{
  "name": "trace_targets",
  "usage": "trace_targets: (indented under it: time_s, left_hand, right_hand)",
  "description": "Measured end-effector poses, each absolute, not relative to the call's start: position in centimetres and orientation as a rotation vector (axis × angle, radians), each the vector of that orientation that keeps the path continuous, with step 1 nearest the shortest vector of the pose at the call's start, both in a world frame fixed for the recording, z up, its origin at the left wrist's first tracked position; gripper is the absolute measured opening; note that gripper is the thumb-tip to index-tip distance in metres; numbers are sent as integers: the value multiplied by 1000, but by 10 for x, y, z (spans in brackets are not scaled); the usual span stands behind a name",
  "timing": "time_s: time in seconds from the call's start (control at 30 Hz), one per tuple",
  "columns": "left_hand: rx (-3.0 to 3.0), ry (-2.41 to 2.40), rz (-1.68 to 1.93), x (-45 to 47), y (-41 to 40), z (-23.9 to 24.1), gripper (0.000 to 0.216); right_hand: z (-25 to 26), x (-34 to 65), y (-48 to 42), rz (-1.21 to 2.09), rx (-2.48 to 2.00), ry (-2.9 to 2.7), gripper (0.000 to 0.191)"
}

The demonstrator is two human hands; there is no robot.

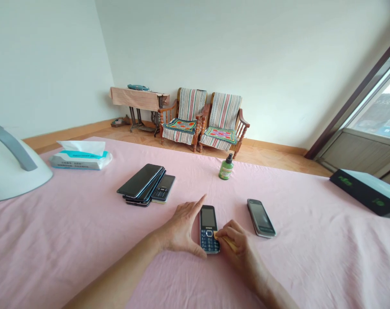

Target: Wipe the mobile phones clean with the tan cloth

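A dark keypad phone [208,218] lies face up on the pink cloth [169,283], its screen toward the far side. My left hand [184,227] is beside its left edge, thumb near the lower corner and index finger stretched past the top; the fingers are spread. My right hand [238,246] is closed around a slim yellow thing [230,243], whose tip touches the right side of the phone near the upper keys. My fingers partly cover it, and I cannot make out its kind. A second phone [261,218] with a large screen lies to the right of my right hand.
Stacked phones [140,182] and another keypad phone [163,189] lie left of centre. A green spray bottle [226,167] stands farther back. A tissue pack [80,159] and a white, grey-handled object [14,171] are left; a black box [362,193] is right. Two chairs [211,120] stand beyond.
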State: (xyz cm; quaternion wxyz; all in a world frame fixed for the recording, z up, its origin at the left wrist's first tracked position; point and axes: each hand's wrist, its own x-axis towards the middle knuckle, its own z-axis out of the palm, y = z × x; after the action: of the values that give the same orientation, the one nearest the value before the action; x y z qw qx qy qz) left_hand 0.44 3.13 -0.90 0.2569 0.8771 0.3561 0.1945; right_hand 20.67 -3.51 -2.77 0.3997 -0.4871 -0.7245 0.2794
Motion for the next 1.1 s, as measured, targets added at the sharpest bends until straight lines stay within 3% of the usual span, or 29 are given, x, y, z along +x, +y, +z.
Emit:
trace_targets:
  time_s: [1.1]
  left_hand:
    - [2383, 984, 558, 7, 31, -12, 135]
  right_hand:
    - [-6, 198, -41, 517, -1356, -2064, 19]
